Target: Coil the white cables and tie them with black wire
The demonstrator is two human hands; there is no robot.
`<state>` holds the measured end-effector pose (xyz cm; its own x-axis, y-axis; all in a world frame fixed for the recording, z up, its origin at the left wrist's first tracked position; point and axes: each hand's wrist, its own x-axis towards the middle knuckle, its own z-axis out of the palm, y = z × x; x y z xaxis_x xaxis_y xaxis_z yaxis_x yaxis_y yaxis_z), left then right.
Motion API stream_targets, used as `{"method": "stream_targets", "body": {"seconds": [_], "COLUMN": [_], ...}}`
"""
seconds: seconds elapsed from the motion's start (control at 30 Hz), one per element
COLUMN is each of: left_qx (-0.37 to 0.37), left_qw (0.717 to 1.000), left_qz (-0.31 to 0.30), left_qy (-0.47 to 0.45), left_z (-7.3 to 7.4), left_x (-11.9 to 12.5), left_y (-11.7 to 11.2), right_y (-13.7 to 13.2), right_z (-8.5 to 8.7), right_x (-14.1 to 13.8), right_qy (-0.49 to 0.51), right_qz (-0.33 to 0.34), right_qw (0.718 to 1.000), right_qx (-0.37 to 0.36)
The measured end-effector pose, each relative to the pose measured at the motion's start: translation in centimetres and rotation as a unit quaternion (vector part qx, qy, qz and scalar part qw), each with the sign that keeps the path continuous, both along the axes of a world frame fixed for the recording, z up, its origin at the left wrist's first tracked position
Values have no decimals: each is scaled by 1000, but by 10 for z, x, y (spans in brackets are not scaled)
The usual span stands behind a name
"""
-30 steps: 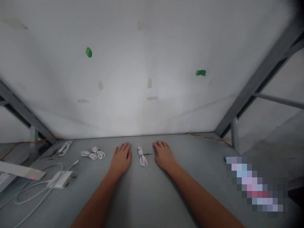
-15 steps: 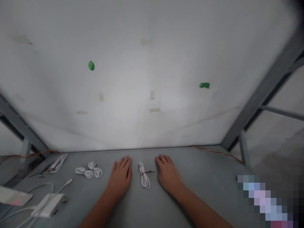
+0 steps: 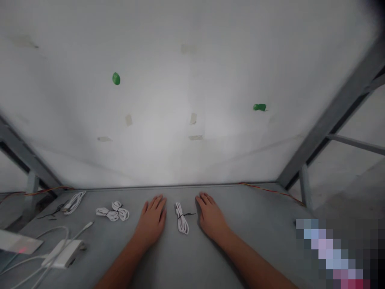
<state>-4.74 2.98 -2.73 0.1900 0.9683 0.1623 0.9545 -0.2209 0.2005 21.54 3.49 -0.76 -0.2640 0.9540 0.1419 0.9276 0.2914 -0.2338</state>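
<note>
My left hand lies flat, palm down, on the grey table, fingers stretched out and holding nothing. My right hand rests flat the same way, a little to the right. Between the two hands lies a coiled white cable bound with a dark tie, touching neither hand.
Two more white cable bundles lie left of my left hand, another one further back left. A white adapter with loose cords sits at the front left. A white wall with green marks rises behind. Metal frame posts stand at right.
The hands have stayed flat in place; only the camera view has shifted slightly, first tilting up, then settling.
</note>
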Motion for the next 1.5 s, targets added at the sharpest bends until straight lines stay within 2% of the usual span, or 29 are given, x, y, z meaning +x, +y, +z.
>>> {"method": "stream_targets", "body": {"seconds": [0.33, 0.67, 1.1, 1.5], "left_qx": [4, 19, 4, -3], "left_qw": [1000, 1000, 1000, 1000], "left_qz": [-2, -2, -6, -3], "left_qy": [-5, -13, -11, -11], "left_z": [2, -2, 6, 7], "left_x": [0, -1, 0, 1], "left_y": [-2, -1, -3, -4], "right_y": [0, 0, -2, -2], "right_z": [-2, -2, 5, 0], "right_x": [0, 1, -2, 1], "right_qy": [-12, -16, -20, -11], "right_qz": [-2, 1, -3, 2], "right_qw": [1000, 1000, 1000, 1000], "right_qx": [4, 8, -4, 9]}}
